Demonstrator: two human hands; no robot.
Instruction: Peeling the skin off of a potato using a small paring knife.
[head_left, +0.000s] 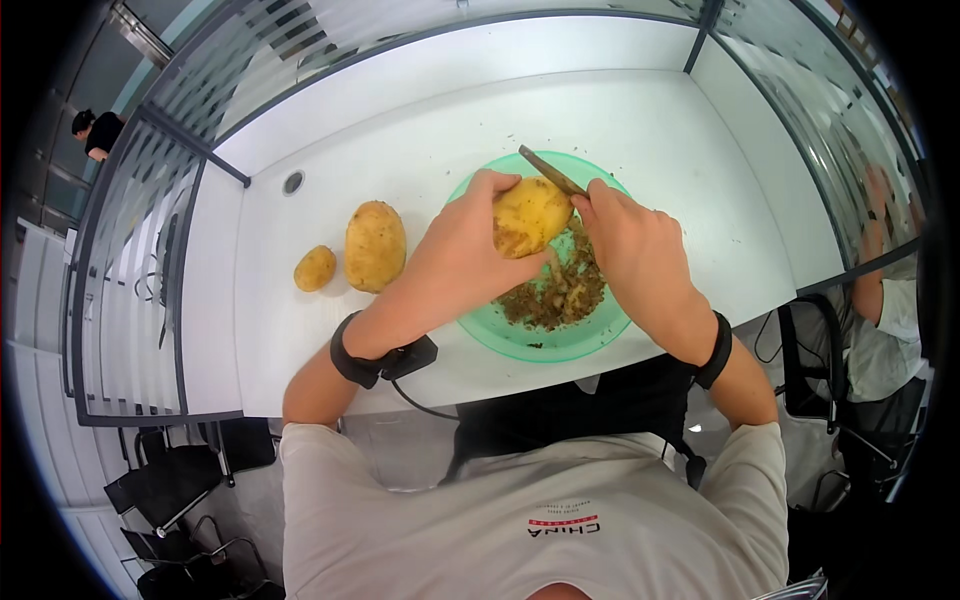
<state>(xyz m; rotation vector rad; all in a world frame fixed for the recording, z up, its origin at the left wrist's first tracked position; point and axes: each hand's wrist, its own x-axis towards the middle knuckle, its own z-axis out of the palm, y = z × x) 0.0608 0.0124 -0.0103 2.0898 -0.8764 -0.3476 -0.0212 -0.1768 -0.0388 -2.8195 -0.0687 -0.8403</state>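
My left hand (480, 240) grips a large potato (531, 216), partly peeled, its yellow flesh showing with brown patches left on it. In my right hand (634, 240) is a narrow, dirt-stained tool (553, 171), a knife or a scraper, angled up to the left along the potato's upper right edge. Both hands are above a round green plastic basin (544, 352). Brown peel scraps (566, 300) lie in a heap inside it. Left of the basin, a big unpeeled potato (375, 246) and a small potato (315, 268) rest on the white table.
Low white panels with glass above enclose the white table (300, 360). A cable grommet (293, 182) sits at its left rear. Small crumbs dot the surface around the basin. Beyond the right partition is another person (885, 322); a further person (99, 135) is at the far left.
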